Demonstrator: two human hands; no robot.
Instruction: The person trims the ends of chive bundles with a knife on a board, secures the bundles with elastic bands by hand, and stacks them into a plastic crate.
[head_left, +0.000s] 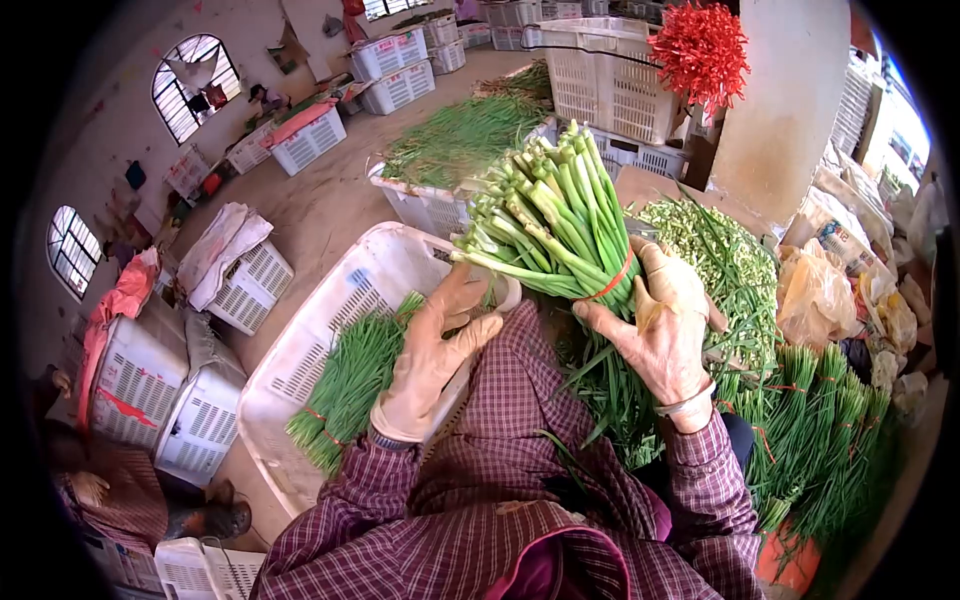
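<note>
A bunch of chives (555, 205) is held up before me, its cut pale ends toward the top and a red band around it. My right hand (670, 325) is closed on the bunch at the band, and long green leaves hang below. My left hand (432, 360), in a thin glove, has fingers and thumb apart; its fingertips come close to the lower left stalk ends. Beside that hand, a banded green bundle (350, 385) lies in a white plastic crate (268, 400).
Several banded bundles (810, 420) stand at my right, below a heap of cut trimmings (710, 265). Loose greens (455, 140) top a crate ahead. Covered crates (140, 370) and a seated person (115, 490) are at left. A pillar (785, 110) rises at the back right.
</note>
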